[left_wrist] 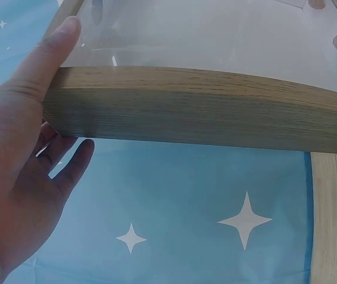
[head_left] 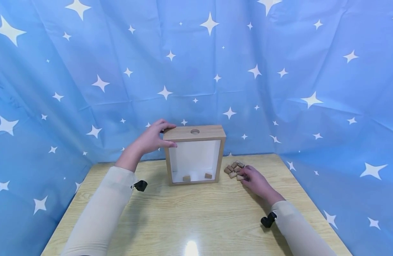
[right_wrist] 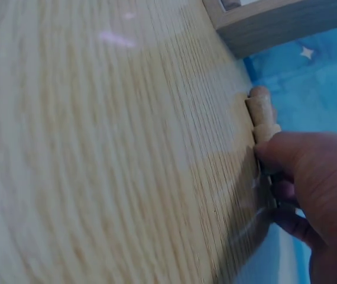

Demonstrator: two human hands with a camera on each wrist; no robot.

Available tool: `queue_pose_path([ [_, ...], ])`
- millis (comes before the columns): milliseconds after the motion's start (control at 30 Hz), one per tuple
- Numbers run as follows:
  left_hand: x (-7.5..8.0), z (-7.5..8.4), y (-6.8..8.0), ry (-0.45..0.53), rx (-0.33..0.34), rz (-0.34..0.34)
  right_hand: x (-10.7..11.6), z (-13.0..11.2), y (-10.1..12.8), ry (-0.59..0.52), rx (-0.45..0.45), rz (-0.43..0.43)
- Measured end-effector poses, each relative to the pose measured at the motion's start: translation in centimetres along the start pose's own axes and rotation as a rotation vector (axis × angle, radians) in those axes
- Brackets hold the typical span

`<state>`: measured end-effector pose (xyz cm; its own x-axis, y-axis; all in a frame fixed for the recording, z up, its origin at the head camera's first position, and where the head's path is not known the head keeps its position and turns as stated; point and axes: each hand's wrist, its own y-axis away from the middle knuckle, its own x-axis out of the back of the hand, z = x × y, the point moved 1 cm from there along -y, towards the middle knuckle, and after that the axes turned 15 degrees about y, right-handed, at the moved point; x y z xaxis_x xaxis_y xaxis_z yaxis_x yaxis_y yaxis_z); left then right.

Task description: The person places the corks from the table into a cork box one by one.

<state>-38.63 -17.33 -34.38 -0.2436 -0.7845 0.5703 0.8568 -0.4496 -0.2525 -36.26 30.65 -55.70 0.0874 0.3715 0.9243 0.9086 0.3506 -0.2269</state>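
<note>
A wooden shadow box (head_left: 220,156) with a clear front, white back and a round hole (head_left: 195,131) in its top stands upright on the table. My left hand (head_left: 153,137) grips its upper left corner, thumb over the front edge and fingers behind. Two corks (head_left: 208,175) lie inside on the bottom. To the right of the box, several corks (head_left: 233,175) form a loose pile on the table. My right hand (head_left: 255,182) is at the near side of this pile, thumb and fingers pinching a cork (head_left: 240,177); the fingertips are partly hidden.
The light wood table (head_left: 183,213) ends at a blue cloth (head_left: 196,89) with white stars, which hangs behind it and along both sides. Each sleeve carries a small black device (head_left: 140,185) at the wrist.
</note>
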Motion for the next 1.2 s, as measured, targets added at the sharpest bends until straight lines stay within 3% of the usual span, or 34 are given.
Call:
queue_pose_path([
  [333,-0.3,-0.1,0.0,0.005,0.015,-0.004,-0.4,-0.1,0.5,-0.029,0.009,0.002],
  [567,-0.4,-0.2,0.2,0.002,0.01,0.007,0.4,-1.2,0.1,-0.078,0.002,0.09],
  [900,-0.2,-0.1,0.1,0.004,0.004,0.008,3.2,-3.8,-1.4,-0.132,0.076,0.242],
  [1200,-0.2,-0.1,-0.1,-0.011,0.006,0.008,6.3,-6.2,-2.6,-0.179,0.08,0.293],
])
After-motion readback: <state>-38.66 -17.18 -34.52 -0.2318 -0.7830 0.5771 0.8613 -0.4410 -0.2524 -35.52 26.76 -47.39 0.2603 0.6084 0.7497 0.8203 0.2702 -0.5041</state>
